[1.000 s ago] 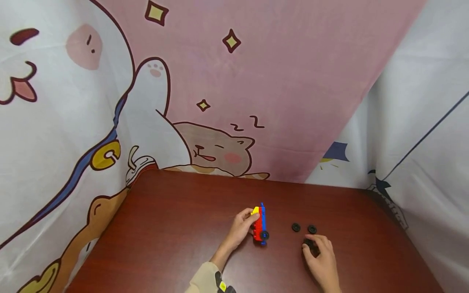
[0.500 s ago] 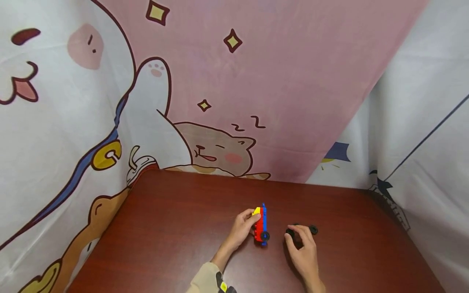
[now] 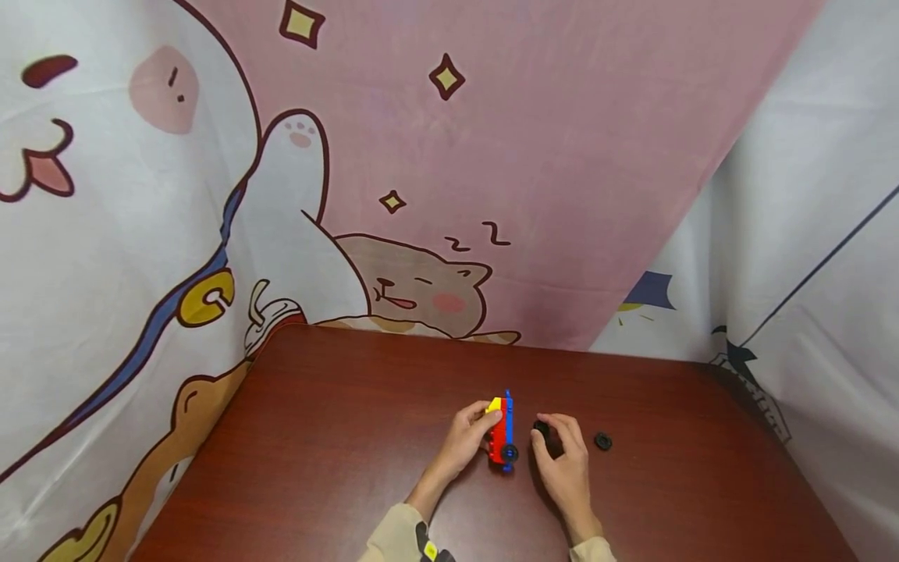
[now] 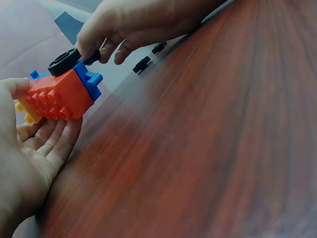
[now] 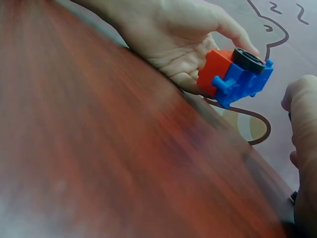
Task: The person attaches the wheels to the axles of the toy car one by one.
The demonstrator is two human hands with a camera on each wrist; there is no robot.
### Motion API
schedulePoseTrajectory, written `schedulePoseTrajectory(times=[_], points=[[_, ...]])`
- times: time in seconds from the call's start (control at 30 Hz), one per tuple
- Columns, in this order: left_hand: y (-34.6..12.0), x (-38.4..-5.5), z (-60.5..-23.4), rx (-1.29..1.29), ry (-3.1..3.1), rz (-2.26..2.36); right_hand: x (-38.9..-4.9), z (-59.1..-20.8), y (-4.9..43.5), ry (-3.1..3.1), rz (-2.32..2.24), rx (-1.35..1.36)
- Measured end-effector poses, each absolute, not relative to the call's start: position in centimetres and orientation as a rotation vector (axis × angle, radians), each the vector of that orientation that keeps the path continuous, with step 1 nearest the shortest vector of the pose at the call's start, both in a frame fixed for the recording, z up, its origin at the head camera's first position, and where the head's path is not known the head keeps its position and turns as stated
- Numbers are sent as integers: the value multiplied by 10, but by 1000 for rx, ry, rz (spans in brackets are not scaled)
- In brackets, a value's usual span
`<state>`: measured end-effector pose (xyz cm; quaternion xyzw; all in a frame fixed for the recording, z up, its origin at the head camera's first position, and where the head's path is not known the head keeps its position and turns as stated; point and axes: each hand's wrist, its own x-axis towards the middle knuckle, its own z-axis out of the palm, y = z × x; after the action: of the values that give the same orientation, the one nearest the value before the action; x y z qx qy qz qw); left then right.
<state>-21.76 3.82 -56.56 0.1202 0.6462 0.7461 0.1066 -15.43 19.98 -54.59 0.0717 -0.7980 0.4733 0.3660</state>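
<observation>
My left hand [image 3: 463,441] grips a toy car [image 3: 497,441] built of red and yellow bricks on a blue base, tipped on its side above the table. A black wheel [image 4: 64,62] sits on the blue base, its axle side turned toward my right hand. With thumb and fingers my right hand [image 3: 567,468] pinches another black wheel [image 3: 541,428], a short gap right of the car. The right wrist view shows the car's blue underside [image 5: 242,84], while the held wheel is mostly hidden behind the fingers there.
On the dark red wooden table [image 3: 337,406], a loose black wheel [image 3: 603,441] lies right of my right hand. The left wrist view shows two loose wheels, one nearer [image 4: 141,64]. A cartoon-printed cloth [image 3: 562,195] hangs behind the table.
My right hand has moved left and slightly away from me, bringing the pinched wheel from beside the loose wheels to near the car. My left hand and the car have barely moved.
</observation>
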Motion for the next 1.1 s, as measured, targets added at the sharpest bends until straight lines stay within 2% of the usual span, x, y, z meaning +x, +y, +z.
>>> schedulePoseTrajectory(times=[0.53, 1.0, 1.1], points=[[38, -216, -565, 338, 1901, 2211, -176, -546, 185, -1854, 1215, 268], [38, -217, -568, 382, 2001, 2159, -177, -540, 172, -1808, 1230, 332], [36, -213, -557, 415, 2020, 2146, -175, -539, 169, -1821, 1237, 328]])
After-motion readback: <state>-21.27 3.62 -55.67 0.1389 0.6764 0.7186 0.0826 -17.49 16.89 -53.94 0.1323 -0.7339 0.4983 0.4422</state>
